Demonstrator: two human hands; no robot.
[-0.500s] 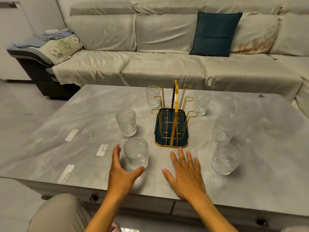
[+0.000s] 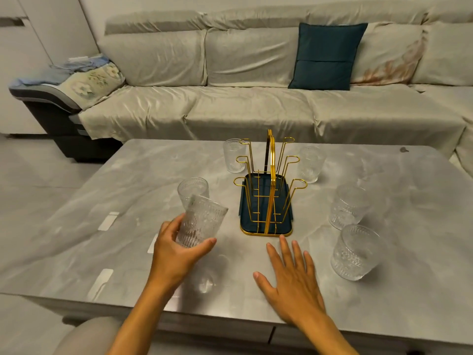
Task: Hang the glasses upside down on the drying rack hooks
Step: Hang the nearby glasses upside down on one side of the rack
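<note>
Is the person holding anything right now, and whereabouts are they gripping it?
Yes. The left hand holds one patterned glass around its lower part, tilted off the table. The right hand holds nothing.

You've got a grey marbled table (image 2: 128, 201) with pale rectangular patches near left. Rack (image 2: 266, 201): gold wire hooks over a dark teal tray. Glasses are clear with embossed ribbed-and-floral patterning, e.g. the one in your left hand (image 2: 176, 254), glass (image 2: 201, 221). Far sofa (image 2: 230, 111) is shiny beige-grey; teal cushion (image 2: 327, 56) on it, floral cream pillow (image 2: 94, 82) far left.
</note>
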